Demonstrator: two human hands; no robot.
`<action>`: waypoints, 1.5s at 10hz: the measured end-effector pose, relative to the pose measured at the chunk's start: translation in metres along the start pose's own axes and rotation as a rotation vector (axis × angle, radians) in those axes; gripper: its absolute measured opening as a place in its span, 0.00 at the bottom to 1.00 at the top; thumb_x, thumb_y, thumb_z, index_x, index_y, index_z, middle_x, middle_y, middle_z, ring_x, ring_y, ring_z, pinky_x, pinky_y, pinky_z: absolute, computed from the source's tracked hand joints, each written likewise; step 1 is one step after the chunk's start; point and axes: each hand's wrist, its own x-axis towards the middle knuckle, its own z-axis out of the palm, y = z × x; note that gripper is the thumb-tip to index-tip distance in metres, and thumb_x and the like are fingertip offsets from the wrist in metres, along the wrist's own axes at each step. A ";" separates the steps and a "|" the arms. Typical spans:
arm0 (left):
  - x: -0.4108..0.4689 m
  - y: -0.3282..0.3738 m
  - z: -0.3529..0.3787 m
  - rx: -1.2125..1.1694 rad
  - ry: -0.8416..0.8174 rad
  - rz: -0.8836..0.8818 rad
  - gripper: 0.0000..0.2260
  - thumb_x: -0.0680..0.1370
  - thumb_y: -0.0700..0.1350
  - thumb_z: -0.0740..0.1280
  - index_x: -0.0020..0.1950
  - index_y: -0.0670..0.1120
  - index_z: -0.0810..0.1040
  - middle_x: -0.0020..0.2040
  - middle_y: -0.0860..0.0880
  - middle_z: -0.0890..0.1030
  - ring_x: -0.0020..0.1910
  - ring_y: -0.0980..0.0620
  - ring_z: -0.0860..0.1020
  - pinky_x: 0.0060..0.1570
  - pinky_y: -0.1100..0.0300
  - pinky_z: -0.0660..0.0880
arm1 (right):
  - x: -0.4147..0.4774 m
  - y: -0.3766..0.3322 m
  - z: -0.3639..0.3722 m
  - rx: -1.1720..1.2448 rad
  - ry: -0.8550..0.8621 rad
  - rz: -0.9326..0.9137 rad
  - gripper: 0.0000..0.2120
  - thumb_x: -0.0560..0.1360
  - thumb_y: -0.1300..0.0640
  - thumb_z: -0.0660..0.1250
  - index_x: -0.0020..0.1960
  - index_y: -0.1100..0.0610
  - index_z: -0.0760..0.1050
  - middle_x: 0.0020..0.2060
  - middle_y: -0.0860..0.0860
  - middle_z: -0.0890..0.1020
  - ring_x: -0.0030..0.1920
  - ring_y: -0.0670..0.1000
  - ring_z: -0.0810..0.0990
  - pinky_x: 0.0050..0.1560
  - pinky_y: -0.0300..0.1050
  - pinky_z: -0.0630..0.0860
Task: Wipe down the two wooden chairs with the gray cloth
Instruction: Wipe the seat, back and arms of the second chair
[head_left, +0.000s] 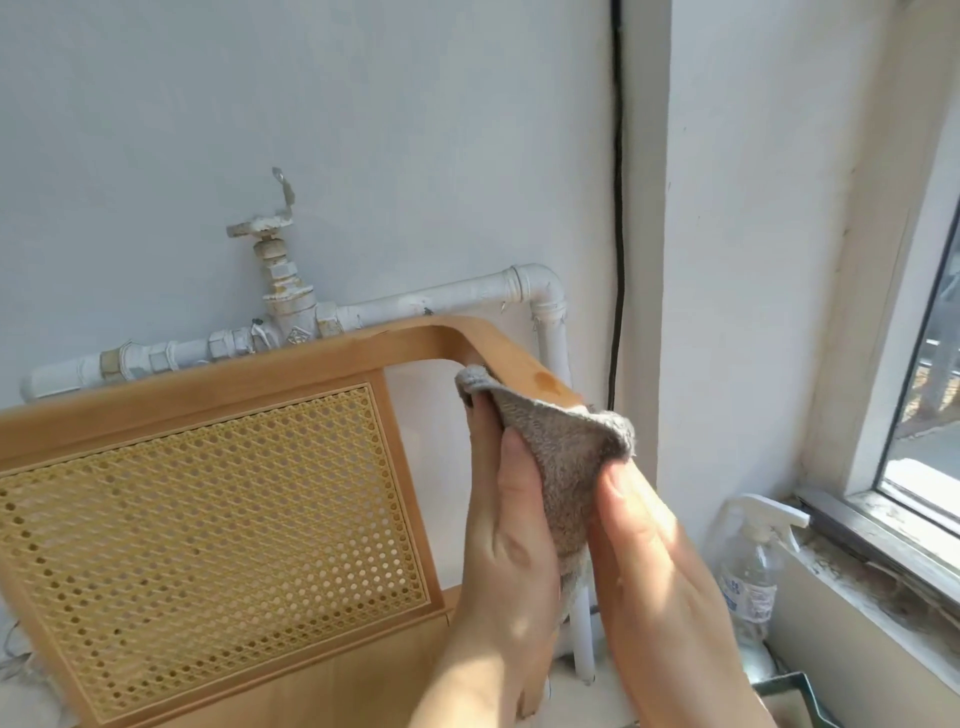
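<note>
Head view: one wooden chair (208, 389) shows, with a woven back (208, 519). The second chair is not in sight.
Gray cloth (566, 457): it lies over the bent wood bar (519, 364) at the chair's top right corner and touches the wood.
Left hand (498, 530): its grip holds the cloth, with the thumb on top and the fingers reaching up by the bar.
Right hand (660, 561): its grip pinches the other side of the cloth.
Wet spot (545, 383): a damp mark sits on the bar, just above the cloth.
Spray bottle (750, 571): it stands near the window, apart from the chair.
Step now: I think this is rubbing the bent bar.
How to do it well: wrap the cloth snug round the bar. Slide it up over the wet spot and round the bend, so top and underside both get clean. Press softly. Go gently on the woven back, since the holes could catch the cloth.
</note>
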 end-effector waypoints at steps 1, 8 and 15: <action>-0.022 -0.019 0.001 0.255 0.072 0.176 0.36 0.65 0.78 0.56 0.70 0.66 0.67 0.65 0.68 0.74 0.66 0.70 0.69 0.60 0.77 0.65 | 0.031 -0.032 0.000 -0.126 -0.021 0.049 0.08 0.79 0.50 0.64 0.57 0.45 0.75 0.45 0.35 0.79 0.58 0.37 0.76 0.52 0.31 0.69; 0.060 0.039 -0.026 0.674 -0.126 0.334 0.21 0.78 0.54 0.53 0.64 0.52 0.79 0.66 0.60 0.74 0.71 0.62 0.66 0.75 0.48 0.53 | 0.036 -0.029 0.004 -0.037 0.106 -0.042 0.13 0.78 0.46 0.59 0.43 0.40 0.81 0.41 0.38 0.81 0.46 0.41 0.80 0.53 0.44 0.74; 0.022 0.054 -0.027 1.048 -0.031 0.365 0.26 0.79 0.57 0.50 0.68 0.45 0.75 0.67 0.48 0.76 0.67 0.50 0.71 0.69 0.51 0.66 | 0.153 -0.051 0.022 -0.720 -0.032 0.110 0.17 0.70 0.52 0.73 0.53 0.53 0.69 0.42 0.48 0.77 0.48 0.50 0.77 0.46 0.42 0.70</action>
